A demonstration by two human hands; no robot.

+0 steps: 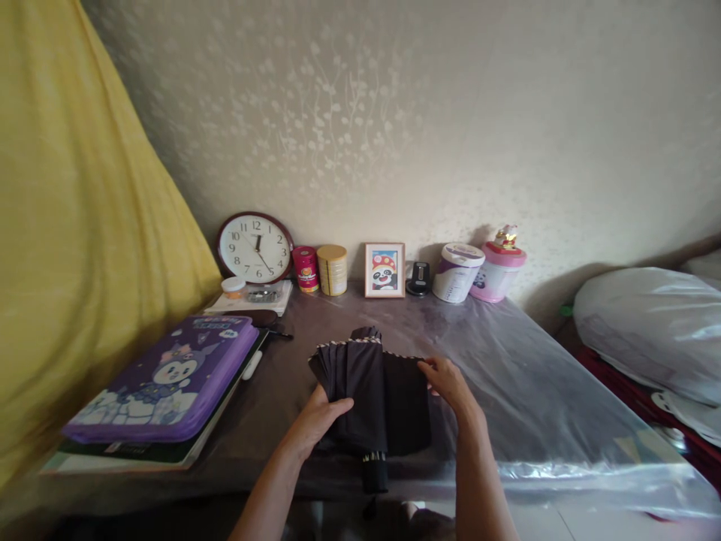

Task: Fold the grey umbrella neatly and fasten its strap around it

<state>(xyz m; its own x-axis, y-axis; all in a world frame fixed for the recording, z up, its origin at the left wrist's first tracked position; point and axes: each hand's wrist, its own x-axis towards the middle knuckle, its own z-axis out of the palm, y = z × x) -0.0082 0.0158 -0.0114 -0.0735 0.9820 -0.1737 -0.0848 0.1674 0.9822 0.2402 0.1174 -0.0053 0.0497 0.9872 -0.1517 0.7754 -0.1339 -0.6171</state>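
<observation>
A folded black umbrella (369,391) lies on the table (507,376) near its front edge, with its handle pointing toward me over the edge. My left hand (322,419) grips the gathered folds on the umbrella's left side, thumb on top. My right hand (451,385) pinches the far right edge of a loose flap of the black fabric, which is spread flat to the right.
A purple cartoon case (169,379) lies on books at the left. Along the wall stand a round clock (254,246), two tins (320,269), a framed panda picture (384,270) and two tubs (478,272). Yellow cloth (73,248) hangs left. A plastic-wrapped bundle (647,323) sits right.
</observation>
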